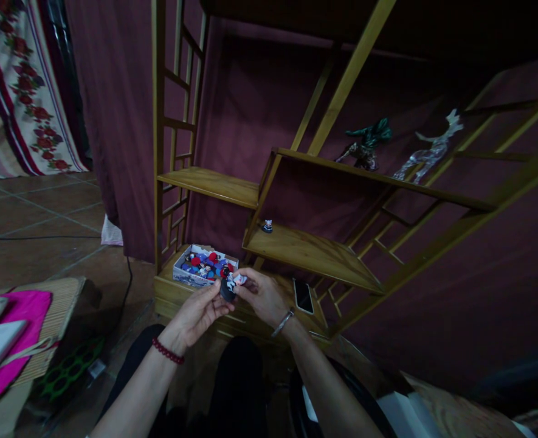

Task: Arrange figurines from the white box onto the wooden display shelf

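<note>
A white toy and a black base are held just in front of the box. The base is clamped in the grip of the left hand, and the toy is pinched by that of the right hand; whether the two parts are joined cannot be told. On the middle shelf, near its left end, one small figure is already stood upright on a dark base. Many colourful pieces are heaped in the box, so an early stage is judged to be reached: one figure set out, one in hand, most left. A green statue and a clear deer are carried by the upper shelf
</note>
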`<state>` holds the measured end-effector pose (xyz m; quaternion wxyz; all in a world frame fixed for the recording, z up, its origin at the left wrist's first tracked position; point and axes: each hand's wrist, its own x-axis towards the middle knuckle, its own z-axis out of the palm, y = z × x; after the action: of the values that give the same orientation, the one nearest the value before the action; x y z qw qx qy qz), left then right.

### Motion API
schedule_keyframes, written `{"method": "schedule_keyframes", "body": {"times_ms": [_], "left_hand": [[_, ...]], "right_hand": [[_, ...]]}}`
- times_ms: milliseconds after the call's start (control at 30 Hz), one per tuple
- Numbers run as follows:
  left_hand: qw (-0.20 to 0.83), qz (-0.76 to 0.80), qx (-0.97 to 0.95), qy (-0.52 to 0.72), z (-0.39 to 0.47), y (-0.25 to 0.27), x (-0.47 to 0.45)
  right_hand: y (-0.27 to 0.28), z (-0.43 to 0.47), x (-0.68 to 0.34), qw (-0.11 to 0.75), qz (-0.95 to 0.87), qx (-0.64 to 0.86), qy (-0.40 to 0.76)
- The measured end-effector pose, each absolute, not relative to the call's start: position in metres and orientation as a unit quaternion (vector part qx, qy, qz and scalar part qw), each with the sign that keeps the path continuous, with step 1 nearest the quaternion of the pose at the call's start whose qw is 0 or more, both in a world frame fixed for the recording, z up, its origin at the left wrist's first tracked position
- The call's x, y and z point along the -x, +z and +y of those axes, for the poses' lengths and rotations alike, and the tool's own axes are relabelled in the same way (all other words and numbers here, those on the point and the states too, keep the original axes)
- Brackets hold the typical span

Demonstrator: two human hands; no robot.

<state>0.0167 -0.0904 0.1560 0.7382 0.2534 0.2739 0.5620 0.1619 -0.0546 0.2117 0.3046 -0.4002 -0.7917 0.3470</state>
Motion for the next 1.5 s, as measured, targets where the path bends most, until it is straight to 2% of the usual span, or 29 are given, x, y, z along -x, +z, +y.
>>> {"method": "schedule_keyframes", "body": {"times_ms": [200, 1000, 1500], "left_hand": [[0.736, 0.273, -0.254, 0.565, -0.0900, 0.1545, -0.0180], [0.739, 0.269, -0.255, 0.562, -0.0910, 0.1528, -0.0191], [0.742, 0.266, -0.229, 0.571, -0.0891, 0.1521, -0.0204]], "right_hand": [[0.2151, -0.0557, -0.1620, 0.299, -0.799, 0.408, 0.325], [0.2081, -0.0511, -0.1626, 0.301, -0.773, 0.410, 0.380], [0.2069, -0.0484, -0.1639, 0.298, -0.800, 0.384, 0.351]]}}
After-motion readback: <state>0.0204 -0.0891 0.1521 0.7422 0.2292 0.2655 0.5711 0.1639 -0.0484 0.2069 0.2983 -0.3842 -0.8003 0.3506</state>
